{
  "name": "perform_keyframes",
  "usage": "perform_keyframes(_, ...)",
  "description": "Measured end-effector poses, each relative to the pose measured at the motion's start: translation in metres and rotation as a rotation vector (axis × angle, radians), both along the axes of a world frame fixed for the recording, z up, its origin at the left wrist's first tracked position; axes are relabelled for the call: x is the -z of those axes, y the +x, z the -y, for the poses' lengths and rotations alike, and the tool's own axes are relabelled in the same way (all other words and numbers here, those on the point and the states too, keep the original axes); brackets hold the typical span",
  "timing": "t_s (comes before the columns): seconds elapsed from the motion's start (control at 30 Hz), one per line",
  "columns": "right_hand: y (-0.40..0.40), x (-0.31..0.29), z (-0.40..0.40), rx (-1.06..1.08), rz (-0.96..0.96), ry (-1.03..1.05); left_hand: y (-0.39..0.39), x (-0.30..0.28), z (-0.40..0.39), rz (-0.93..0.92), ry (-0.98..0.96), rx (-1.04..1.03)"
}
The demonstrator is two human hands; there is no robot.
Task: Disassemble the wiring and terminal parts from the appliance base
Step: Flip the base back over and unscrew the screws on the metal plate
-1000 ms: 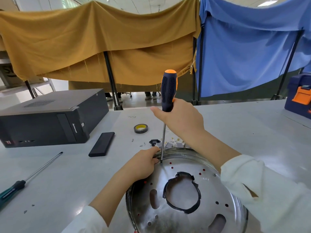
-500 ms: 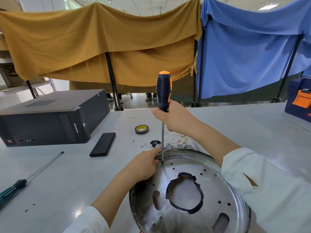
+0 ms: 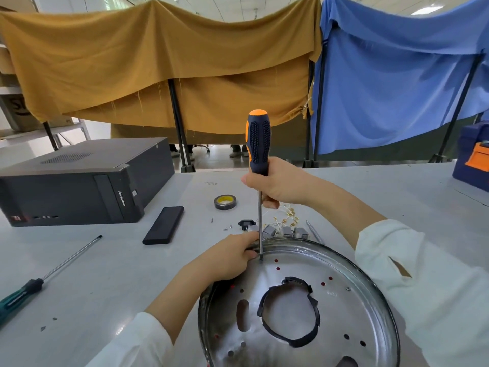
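Note:
A round shiny metal appliance base [image 3: 341, 284] lies on the grey table in front of me, with a black ring [image 3: 316, 317] round its centre hole. My right hand [image 3: 280, 185] grips the lower handle of a black-and-orange screwdriver [image 3: 258, 144] held upright, its tip set in the base near the far left rim. My left hand [image 3: 229, 258] holds that rim beside the tip. Just behind the rim lie grey terminal blocks [image 3: 287, 231], wires with brass ends [image 3: 287, 215] and a small black part [image 3: 244, 223].
A roll of tape [image 3: 225, 202], loose screws [image 3: 227, 228] and a black flat bar [image 3: 164, 225] lie beyond the base. A black computer case [image 3: 79, 181] stands at left, a green-handled screwdriver [image 3: 45, 276] near the left edge, a blue toolbox [image 3: 473, 157] at far right.
The screwdriver handle has turned in my right hand, its orange stripe now facing left. The view has shifted slightly; my left hand stays on the rim.

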State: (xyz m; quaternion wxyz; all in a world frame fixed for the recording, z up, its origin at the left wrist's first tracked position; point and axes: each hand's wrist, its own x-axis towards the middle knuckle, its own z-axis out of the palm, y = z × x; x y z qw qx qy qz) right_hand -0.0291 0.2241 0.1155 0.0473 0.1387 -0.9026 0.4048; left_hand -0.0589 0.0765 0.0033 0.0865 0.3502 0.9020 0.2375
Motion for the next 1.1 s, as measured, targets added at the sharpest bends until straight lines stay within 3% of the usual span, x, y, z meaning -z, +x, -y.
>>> perform_keyframes(0.1, 0.006, 0.008, 0.002, 0.188, -0.19, 0.031, 0.0, 0.0, -0.001, -0.022, -0.001, 0.001)
perform_keyframes(0.27, 0.014, 0.014, 0.016, 0.345, -0.368, -0.555, -0.001, 0.004, -0.003, -0.064, -0.042, -0.014)
perform_keyframes(0.47, 0.009, 0.012, 0.027, 0.283, -0.23, -0.899, -0.002, 0.005, -0.004, -0.069, -0.046, -0.009)
perform_keyframes(0.53, 0.005, 0.01, 0.022, 0.183, -0.142, -0.879, -0.003, 0.006, -0.003, -0.063, -0.039, -0.009)
perform_keyframes(0.67, 0.005, 0.005, 0.01, -0.337, 0.075, -0.742, -0.005, 0.008, -0.003, -0.037, -0.014, 0.0)
perform_keyframes(0.73, 0.006, 0.004, 0.01, -0.389, 0.108, -0.729, -0.005, 0.009, -0.003, -0.029, -0.008, 0.007)
perform_keyframes(0.83, 0.006, 0.008, 0.018, -0.186, 0.019, -0.756, -0.004, 0.008, -0.003, -0.021, 0.004, 0.004)
perform_keyframes(1.0, 0.01, 0.012, 0.038, 0.321, -0.372, -0.775, -0.003, 0.008, -0.003, -0.036, -0.006, -0.004)
perform_keyframes(1.1, 0.011, 0.012, 0.042, 0.448, -0.498, -0.843, -0.002, 0.008, -0.002, -0.051, -0.004, -0.007)
